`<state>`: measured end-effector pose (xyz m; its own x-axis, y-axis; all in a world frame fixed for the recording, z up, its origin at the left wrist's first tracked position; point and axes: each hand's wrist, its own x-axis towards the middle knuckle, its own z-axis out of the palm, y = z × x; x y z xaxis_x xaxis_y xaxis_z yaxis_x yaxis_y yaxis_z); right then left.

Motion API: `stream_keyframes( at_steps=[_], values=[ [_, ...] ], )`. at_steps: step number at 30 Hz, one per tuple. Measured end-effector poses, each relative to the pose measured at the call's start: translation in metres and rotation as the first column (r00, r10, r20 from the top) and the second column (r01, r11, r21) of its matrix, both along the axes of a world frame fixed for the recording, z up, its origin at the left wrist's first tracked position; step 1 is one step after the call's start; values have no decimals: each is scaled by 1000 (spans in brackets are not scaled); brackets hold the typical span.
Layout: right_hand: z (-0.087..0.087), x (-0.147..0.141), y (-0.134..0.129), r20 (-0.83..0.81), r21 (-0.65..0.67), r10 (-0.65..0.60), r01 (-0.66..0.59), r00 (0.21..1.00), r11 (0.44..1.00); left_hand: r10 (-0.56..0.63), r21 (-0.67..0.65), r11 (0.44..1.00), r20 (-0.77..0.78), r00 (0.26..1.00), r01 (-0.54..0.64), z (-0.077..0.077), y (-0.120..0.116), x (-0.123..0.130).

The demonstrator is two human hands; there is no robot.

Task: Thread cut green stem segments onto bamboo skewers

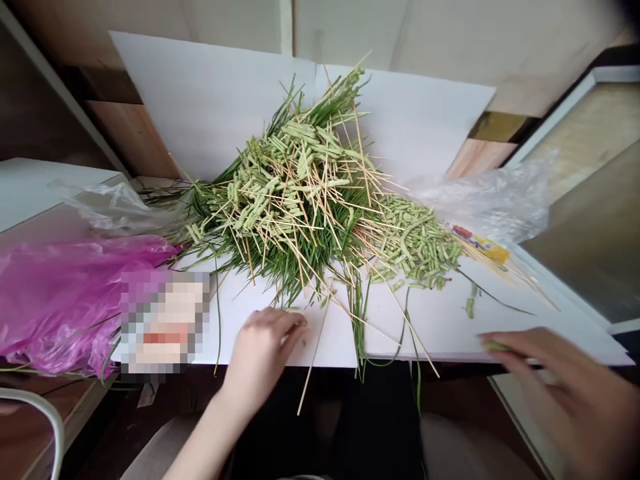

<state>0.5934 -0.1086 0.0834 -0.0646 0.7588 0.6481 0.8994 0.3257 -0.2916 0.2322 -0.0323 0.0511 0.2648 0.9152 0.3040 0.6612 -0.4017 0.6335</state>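
My bare left hand (270, 338) curls its fingers, knuckles up. My bare, blurred right hand (565, 383) pinches, fingertips pointing inward.

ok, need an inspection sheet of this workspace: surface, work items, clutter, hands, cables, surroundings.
Surface: white worktop, strewn with plant bits.
Work items: heap of green stalks and thin sticks; smaller pile of short green pieces to its right.
Clutter: pink bag, clear plastic, yellow packet, pixelated item.
Hands: left hand at the near edge, grip unclear; right hand pinching a green piece, blurred.
Cables: nothing seen.
Surroundings: white panel behind the heap; white curved tube lower left.
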Motion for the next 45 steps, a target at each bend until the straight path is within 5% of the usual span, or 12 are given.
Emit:
stream_keyframes(
  at_steps=[3, 6, 15, 20, 25, 31, 35, 38, 45],
  values=[
    [-28, -47, 18, -36, -136, 295, -297, 955, 945, 95, 136, 988, -194, 976, -69, -18, 18, -19],
    [-45, -88, 38, -140, -185, 393, -414, 909, 891, 90, 145, 987, -198, 976, -62, -29, 24, -24],
    [-46, -193, 103, -167, -215, 498, -525, 851, 824, 208, 37, 977, 103, 973, -212, -22, 24, -32],
    [-44, -203, 115, -115, -228, 487, -500, 866, 835, 221, -2, 975, 114, 969, -222, -22, 26, -37],
    [-44, -146, 112, -158, -211, 316, -344, 936, 915, 208, -25, 978, 116, 971, -206, -26, 27, -34],
    [-51, -5, 115, -241, -239, -133, 74, 961, 968, 179, -51, 984, 155, 971, -173, -30, 27, -33],
    [-44, 97, 129, -244, -348, -535, 442, 809, 827, 204, -66, 979, 163, 965, -195, -29, 29, -37],
    [-41, 149, 142, -152, -413, -703, 601, 695, 684, 206, -70, 978, 155, 966, -197, -28, 30, -38],
    [-55, 184, 173, 232, -525, -712, 702, 662, 481, 211, -70, 977, 173, 962, -202, -26, 29, -42]
  ],
)
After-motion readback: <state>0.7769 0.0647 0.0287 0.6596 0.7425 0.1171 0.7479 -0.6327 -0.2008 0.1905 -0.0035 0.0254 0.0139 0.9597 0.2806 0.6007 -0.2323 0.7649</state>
